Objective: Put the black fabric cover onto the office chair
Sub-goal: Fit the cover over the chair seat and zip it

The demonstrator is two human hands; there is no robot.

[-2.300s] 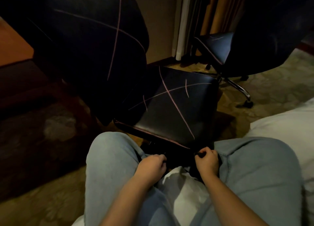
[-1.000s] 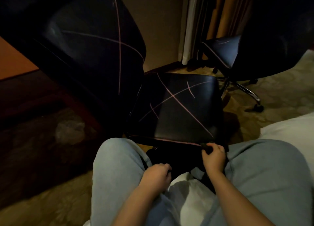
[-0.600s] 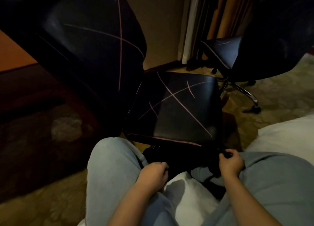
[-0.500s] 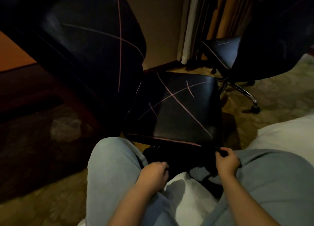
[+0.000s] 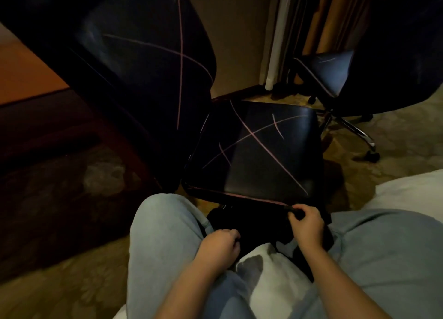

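Observation:
A black office chair stands right in front of my knees, its seat (image 5: 259, 150) and tall backrest (image 5: 143, 55) marked with thin pink lines. The black fabric cover (image 5: 259, 225) hangs bunched between my knees, just below the seat's front edge. My left hand (image 5: 219, 245) is curled into the fabric's left part, low between my legs. My right hand (image 5: 305, 225) pinches the cover's edge and holds it up at the seat's front right rim. The dim light hides most of the fabric's shape.
A second black office chair (image 5: 335, 74) with a chrome wheeled base (image 5: 352, 131) stands at the back right. White bedding (image 5: 407, 194) lies to my right and under me. Patterned carpet (image 5: 72, 290) covers the floor; a dark wooden desk (image 5: 26, 78) is on the left.
My right hand has moved left and up with the cover's edge, from beside my right knee to the seat's front rim. My left hand has stayed where it was.

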